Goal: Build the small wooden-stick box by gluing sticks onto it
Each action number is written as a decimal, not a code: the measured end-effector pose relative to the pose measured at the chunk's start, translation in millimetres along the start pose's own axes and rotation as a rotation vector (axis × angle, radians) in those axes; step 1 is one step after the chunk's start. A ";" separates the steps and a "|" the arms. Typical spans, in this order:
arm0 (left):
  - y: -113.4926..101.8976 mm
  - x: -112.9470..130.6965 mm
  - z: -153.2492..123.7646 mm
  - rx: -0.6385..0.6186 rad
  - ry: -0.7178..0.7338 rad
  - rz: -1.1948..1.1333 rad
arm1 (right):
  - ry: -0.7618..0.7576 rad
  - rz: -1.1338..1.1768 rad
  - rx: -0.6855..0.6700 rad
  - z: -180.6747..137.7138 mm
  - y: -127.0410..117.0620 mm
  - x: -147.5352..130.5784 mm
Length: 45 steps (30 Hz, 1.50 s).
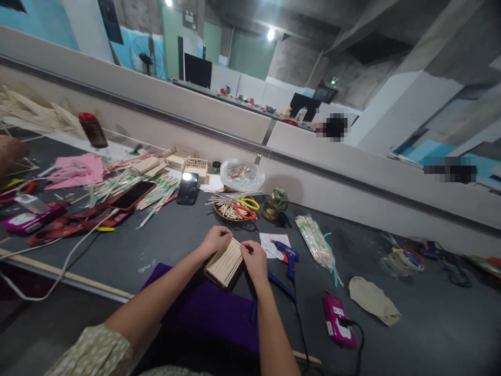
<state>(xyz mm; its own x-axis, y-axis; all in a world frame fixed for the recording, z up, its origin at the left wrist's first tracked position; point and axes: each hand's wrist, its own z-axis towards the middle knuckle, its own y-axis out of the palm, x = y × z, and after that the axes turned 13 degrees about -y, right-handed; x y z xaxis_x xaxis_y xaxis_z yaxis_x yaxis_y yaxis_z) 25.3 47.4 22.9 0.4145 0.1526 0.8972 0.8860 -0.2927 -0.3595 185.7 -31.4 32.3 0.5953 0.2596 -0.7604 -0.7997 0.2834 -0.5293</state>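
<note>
A small slatted box made of thin wooden sticks [227, 262] sits between my hands, above the purple cloth at the table's front edge. My left hand [216, 241] has its fingers closed on the far left corner of the box. At the far right corner, my right hand [253, 256] pinches the box between thumb and fingers. Just right of my right hand, a blue glue gun [288, 257] lies with its tip on a white paper [270, 241]. Blue-handled pliers [279, 286] lie partly behind my right forearm.
Beyond my hands stands a basket of sticks [230, 211] with scissors [247, 204] on it. A glass jar [276, 203], packed sticks [316, 243] and a magenta power strip [338, 321] are to the right. Phones [133, 196] and loose sticks lie left; another person's hand [11, 151] shows far left.
</note>
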 end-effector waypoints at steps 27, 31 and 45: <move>-24.3 4.9 -70.6 0.146 0.505 0.380 | 0.566 0.863 0.017 -31.4 30.4 -25.3; -17.2 -1.1 -82.9 0.112 0.573 0.326 | 0.575 0.868 0.005 -30.1 29.8 -26.0; -11.5 -12.5 -82.0 0.111 0.608 0.291 | 0.572 0.834 -0.004 -25.8 30.2 -27.2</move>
<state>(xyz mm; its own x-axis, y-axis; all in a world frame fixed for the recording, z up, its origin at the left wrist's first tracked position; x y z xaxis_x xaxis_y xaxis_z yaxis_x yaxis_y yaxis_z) -7.1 -28.6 36.8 0.4777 -0.4844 0.7330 0.7856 -0.1379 -0.6031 143.4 -53.7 27.3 -0.2796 -0.1081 -0.9540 -0.9444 0.2099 0.2530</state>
